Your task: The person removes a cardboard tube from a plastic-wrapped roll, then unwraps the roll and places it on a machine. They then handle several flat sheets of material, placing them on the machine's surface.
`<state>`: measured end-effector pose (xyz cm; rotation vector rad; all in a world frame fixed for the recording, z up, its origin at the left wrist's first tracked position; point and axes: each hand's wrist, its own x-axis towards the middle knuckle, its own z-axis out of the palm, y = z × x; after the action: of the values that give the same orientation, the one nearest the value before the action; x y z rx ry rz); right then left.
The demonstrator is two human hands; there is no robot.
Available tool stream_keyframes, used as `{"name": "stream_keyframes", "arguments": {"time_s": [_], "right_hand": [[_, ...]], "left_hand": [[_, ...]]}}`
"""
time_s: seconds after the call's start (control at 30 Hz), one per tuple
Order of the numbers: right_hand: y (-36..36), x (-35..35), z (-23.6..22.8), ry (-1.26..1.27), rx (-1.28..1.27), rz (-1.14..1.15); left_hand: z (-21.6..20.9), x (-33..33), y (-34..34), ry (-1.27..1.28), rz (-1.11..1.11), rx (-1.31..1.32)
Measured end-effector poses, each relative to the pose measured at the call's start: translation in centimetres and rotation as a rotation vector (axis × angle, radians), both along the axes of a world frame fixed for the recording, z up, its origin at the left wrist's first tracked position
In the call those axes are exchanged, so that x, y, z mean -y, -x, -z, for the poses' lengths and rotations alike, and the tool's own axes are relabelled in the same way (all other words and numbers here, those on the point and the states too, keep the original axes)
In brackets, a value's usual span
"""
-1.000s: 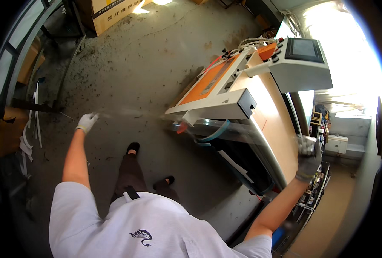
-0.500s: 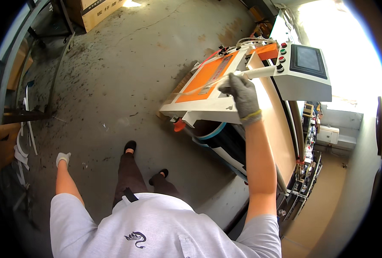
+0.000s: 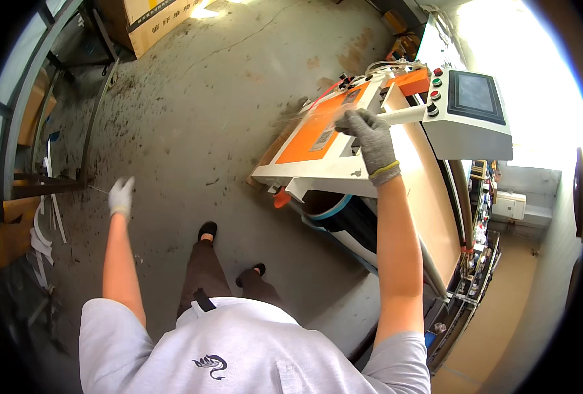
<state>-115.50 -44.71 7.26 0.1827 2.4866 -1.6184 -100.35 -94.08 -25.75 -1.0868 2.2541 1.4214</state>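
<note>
My right hand (image 3: 369,134), in a grey glove, reaches out over the white machine (image 3: 331,172) and rests above its orange top panel (image 3: 304,134). Its fingers are pinched on the edge of a thin clear plastic film (image 3: 314,113) that lies over the panel. My left hand (image 3: 121,196), in a white glove, is stretched out to the left over the concrete floor with fingers extended and nothing visibly in it. It is close to a dark metal rack (image 3: 48,184). My legs and black shoes (image 3: 207,231) stand between the two arms.
A grey control box with a dark screen and coloured buttons (image 3: 470,108) sits to the right of the orange panel. A long pale board (image 3: 429,197) runs along the machine. A cardboard box (image 3: 148,23) stands at the top left. White strips (image 3: 42,230) hang on the rack.
My right hand swung from the machine's right edge up to the orange panel and now holds the film there. My left hand dropped, then rose again slightly at the left.
</note>
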Motion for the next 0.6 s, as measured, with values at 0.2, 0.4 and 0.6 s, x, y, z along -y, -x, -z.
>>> {"name": "stream_keyframes", "arguments": {"time_s": [0.2,0.4,0.6], "right_hand": [[0.7,-2.4,3.9,-0.138,-0.082,-0.176],[0.0,-4.2,2.0,-0.569,-0.063,-0.162],[-1.7,-7.0,2.1,-1.081,-0.07,-0.06]], "left_hand": [[-18.9,-22.5,18.0,-0.28,0.747,-0.813],[-21.1,-34.2,22.5,-0.718,1.17,-0.469],[-17.8,-41.1,22.2,-0.751,1.176,-0.428]]}}
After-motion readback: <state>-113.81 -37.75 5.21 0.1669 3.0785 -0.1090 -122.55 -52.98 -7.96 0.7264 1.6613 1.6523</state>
